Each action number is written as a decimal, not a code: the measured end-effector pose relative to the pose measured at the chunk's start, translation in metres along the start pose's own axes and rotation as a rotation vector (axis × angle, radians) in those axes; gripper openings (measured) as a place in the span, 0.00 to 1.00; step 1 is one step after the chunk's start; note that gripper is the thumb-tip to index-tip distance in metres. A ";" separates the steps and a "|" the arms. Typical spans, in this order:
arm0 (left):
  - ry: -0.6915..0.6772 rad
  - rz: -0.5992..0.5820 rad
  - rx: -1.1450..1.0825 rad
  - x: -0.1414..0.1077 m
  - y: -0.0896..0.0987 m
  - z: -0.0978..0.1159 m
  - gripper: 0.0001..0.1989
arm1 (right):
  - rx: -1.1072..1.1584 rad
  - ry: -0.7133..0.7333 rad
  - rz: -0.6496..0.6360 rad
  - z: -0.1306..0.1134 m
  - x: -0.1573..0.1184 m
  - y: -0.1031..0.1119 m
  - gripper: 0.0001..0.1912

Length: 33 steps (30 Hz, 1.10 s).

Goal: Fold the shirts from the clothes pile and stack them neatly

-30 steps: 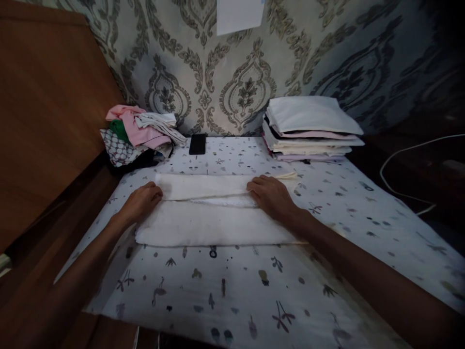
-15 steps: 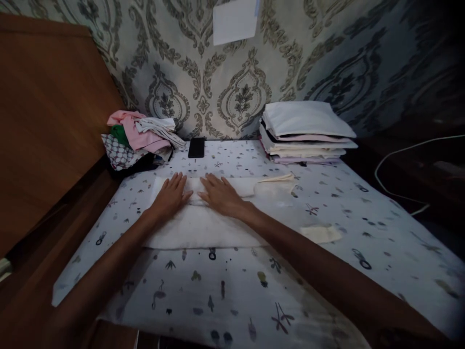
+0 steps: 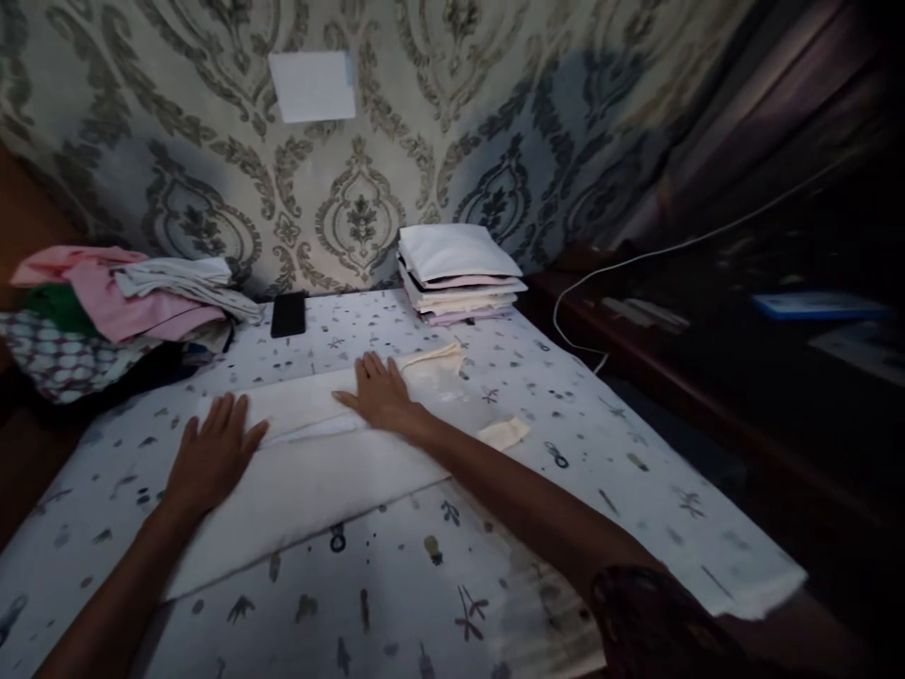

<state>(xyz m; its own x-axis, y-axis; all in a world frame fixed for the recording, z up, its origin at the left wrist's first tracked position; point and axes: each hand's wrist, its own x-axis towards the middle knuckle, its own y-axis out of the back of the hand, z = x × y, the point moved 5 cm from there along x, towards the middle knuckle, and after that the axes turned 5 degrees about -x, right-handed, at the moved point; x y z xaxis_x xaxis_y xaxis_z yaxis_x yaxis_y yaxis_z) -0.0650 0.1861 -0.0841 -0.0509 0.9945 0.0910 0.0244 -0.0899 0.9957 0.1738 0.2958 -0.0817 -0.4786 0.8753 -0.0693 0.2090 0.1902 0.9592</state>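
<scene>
A cream-white garment (image 3: 304, 486) lies spread flat on the patterned sheet, with its far part folded over toward the middle. My left hand (image 3: 212, 455) rests palm down on its left end, fingers spread. Flat on the folded far part lies my right hand (image 3: 380, 391), thumb and fingers apart. Past the right hand, a thin cream edge (image 3: 435, 356) and a narrow cream strip (image 3: 505, 433) stick out to the right. What kind of garment it is, I cannot tell.
A stack of folded clothes (image 3: 459, 259) stands at the back right. Rumpled clothes (image 3: 152, 302) are heaped at the back left, beside a black phone (image 3: 288, 314). A white cable (image 3: 636, 259) runs along the right. Patterned wallpaper covers the wall (image 3: 360, 212) behind.
My hands have moved apart along the garment, the left toward its left end, the right toward its right. The view has turned rightward, showing more of the dark area there.
</scene>
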 end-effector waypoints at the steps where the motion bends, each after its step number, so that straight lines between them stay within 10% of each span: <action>1: 0.000 -0.007 0.000 0.000 -0.001 0.000 0.35 | -0.011 -0.025 -0.003 0.011 -0.002 0.004 0.49; 16: -0.020 -0.022 -0.021 0.000 -0.004 -0.003 0.35 | -0.224 -0.005 0.180 0.173 -0.030 0.071 0.24; 33: -0.013 -0.063 -0.050 0.001 -0.012 -0.011 0.38 | -0.429 0.082 0.179 0.189 -0.029 0.077 0.19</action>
<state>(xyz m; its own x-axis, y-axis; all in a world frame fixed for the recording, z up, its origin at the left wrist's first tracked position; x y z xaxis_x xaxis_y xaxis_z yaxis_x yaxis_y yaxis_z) -0.0761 0.1878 -0.0957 -0.0373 0.9989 0.0284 -0.0283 -0.0295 0.9992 0.3647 0.3692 -0.0578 -0.5368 0.8360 0.1132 -0.0687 -0.1770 0.9818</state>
